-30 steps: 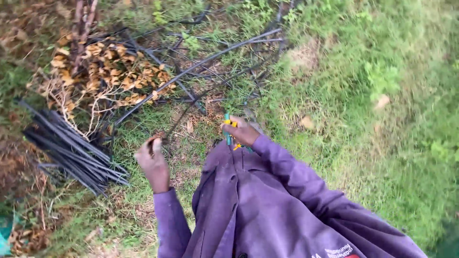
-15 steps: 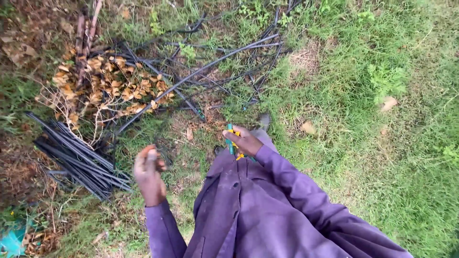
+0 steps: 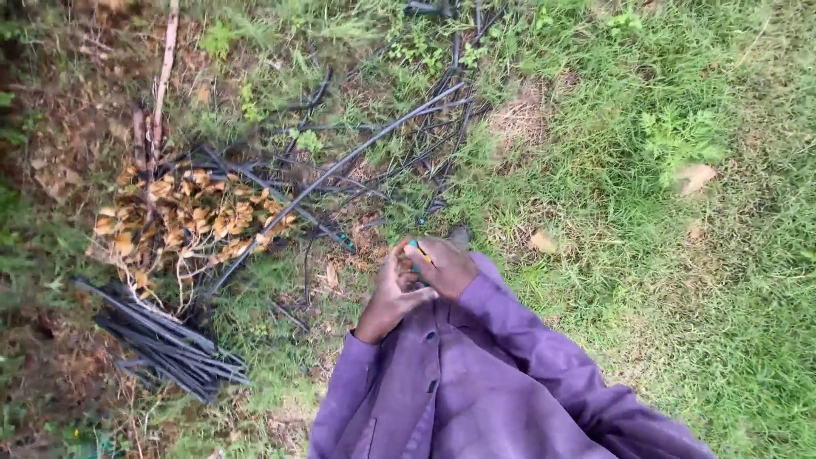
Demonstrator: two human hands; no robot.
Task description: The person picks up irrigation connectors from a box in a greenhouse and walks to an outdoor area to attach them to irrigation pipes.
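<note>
Grass and leaf litter cover the ground, and going left to right from where I stand: at eight o'clock lies a bundle of cut black tubing (image 3: 166,340), straight lengths stacked side by side; above it, at ten o'clock, a heap of dry brown leaves (image 3: 191,217) on a fallen branch; across the middle, toward twelve o'clock, loose black tubes (image 3: 374,140) trail over the grass in a tangle. Near the centre the person's hands meet in front of the purple shirt (image 3: 476,382). The left hand (image 3: 393,293) is cupped against the right hand (image 3: 444,265), touching it, and between them sits a small teal-and-yellow tool (image 3: 416,248), mostly hidden. The right grip looks closed round the tool; whether the left grip clasps it or only steadies it, I cannot tell. To my eye the step in hand is fiddling with the tool at chest height, well apart from the tubing. Any next move would call for freeing one hand and bending toward the tubes at eleven o'clock.
</note>
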